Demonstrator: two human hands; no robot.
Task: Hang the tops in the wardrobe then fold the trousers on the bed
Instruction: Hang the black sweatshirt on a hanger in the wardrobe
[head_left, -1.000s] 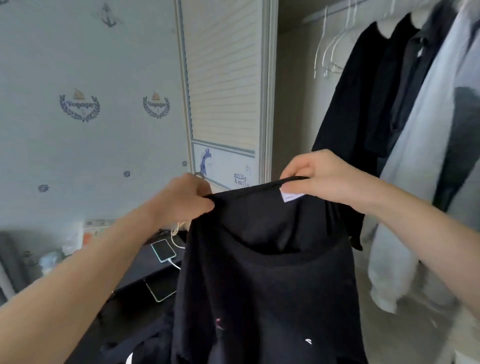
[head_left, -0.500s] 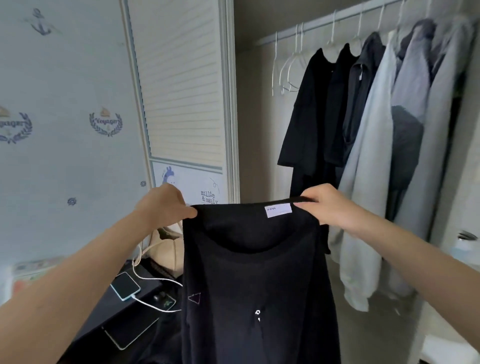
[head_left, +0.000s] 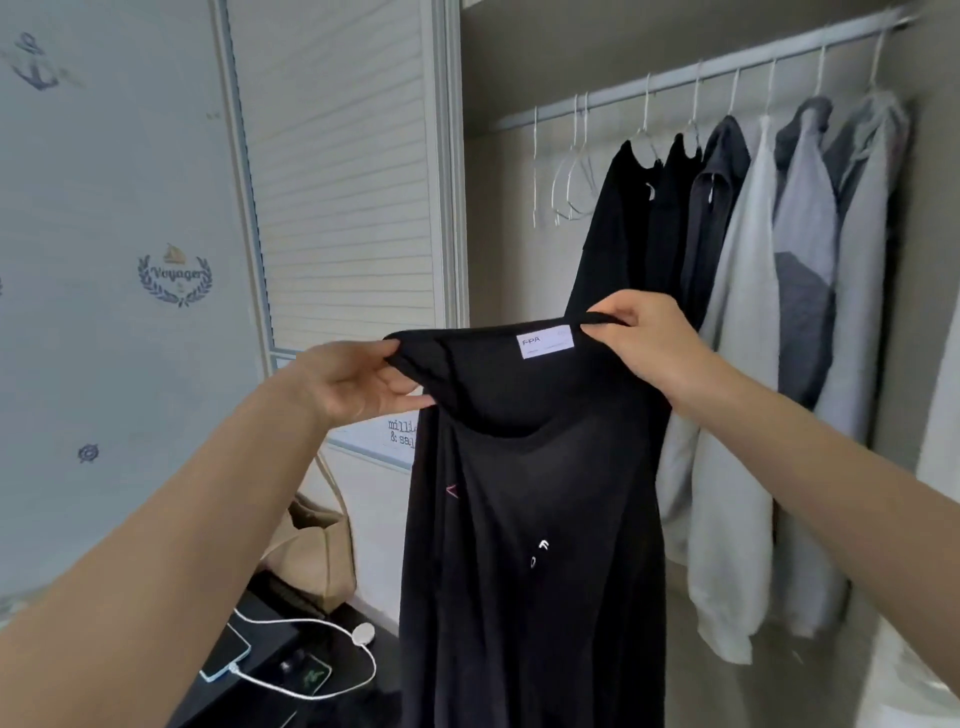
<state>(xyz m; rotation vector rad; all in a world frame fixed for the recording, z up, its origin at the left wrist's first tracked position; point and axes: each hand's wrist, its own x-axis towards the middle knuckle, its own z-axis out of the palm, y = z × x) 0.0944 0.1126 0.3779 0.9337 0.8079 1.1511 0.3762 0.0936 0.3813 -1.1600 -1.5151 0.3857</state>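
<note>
One wardrobe (head_left: 519, 208) stands open, its single rail (head_left: 701, 73) running across the top. Six garments hang there on white hangers: three dark tops (head_left: 660, 223) on the left, three grey or pale ones (head_left: 779, 312) on the right. At least two empty hangers (head_left: 574, 176) hang at the rail's left end; the exact count cannot be told. One louvred sliding door (head_left: 337, 171) stands beside the opening.

One black top (head_left: 530, 519) is held up in front of the wardrobe, hanging free below the neckline, with a white label (head_left: 545, 345) showing inside the collar. It is on no hanger.

The left hand (head_left: 353, 384) pinches the collar's left end, thumb over the fabric, fingers loosely extended beneath. The right hand (head_left: 644, 338) grips the collar's right end just beside the label, fingers curled round the edge.

Lower left lie one beige bag (head_left: 311, 556), one phone (head_left: 228, 660) and one white charging cable (head_left: 322, 654).
</note>
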